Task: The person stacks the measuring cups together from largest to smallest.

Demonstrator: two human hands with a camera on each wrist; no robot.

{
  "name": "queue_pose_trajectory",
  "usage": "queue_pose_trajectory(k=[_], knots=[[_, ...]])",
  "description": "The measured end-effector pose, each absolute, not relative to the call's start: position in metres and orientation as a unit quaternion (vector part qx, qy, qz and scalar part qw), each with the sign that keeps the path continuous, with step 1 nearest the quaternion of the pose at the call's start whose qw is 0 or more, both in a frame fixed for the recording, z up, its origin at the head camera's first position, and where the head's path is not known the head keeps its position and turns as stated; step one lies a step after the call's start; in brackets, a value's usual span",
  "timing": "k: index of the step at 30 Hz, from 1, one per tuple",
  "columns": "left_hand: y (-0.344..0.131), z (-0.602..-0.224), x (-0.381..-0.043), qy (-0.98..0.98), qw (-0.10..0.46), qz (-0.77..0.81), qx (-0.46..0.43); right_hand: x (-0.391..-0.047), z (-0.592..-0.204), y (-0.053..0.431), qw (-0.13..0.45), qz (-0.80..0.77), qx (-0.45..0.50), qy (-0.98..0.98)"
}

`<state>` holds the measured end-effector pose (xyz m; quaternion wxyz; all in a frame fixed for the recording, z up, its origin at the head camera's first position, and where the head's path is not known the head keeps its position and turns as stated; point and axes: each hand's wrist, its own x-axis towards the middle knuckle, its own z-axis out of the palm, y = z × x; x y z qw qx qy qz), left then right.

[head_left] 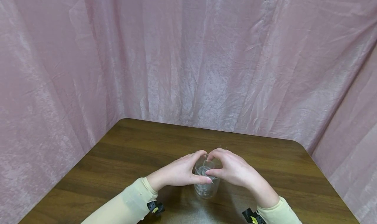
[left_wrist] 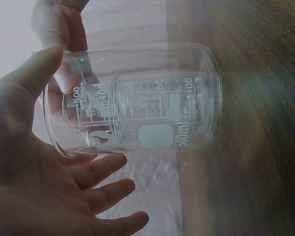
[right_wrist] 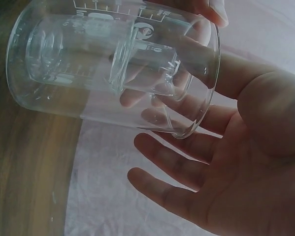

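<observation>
A clear glass beaker (head_left: 205,193) with white markings and "500ml" stands on the table, smaller beakers nested inside. My left hand (head_left: 183,172) holds it near the rim, thumb on the near side and index finger on the far side; its other fingers spread loosely in the left wrist view. From the right, my right hand (head_left: 235,169) reaches over the rim. Its thumb and index finger pinch a small beaker (right_wrist: 152,69) near the top. Below that sits a middle-sized beaker (right_wrist: 73,54), deeper in the large one. Overlapping glass blurs where the inner walls meet.
The brown wooden table (head_left: 141,139) has rounded far corners. Pink curtains (head_left: 188,53) hang behind it and along both sides. Black devices with yellow marks sit at both wrists over pale yellow sleeves (head_left: 126,201).
</observation>
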<state>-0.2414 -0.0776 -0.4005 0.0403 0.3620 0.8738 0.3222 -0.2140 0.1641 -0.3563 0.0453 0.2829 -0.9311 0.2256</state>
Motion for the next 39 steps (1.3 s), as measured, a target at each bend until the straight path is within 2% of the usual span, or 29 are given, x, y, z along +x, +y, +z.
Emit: queue_pose_trajectory(k=[16,39], knots=[[-0.076,-0.400,-0.242,0.874,0.050,0.325,0.358,-0.214,-0.352,0.158,0.035,0.196,0.232,-0.952],[-0.077,-0.401,-0.242,0.875,0.056,0.325,0.353,-0.220,-0.347,0.149,0.002,0.138,0.242,-0.960]])
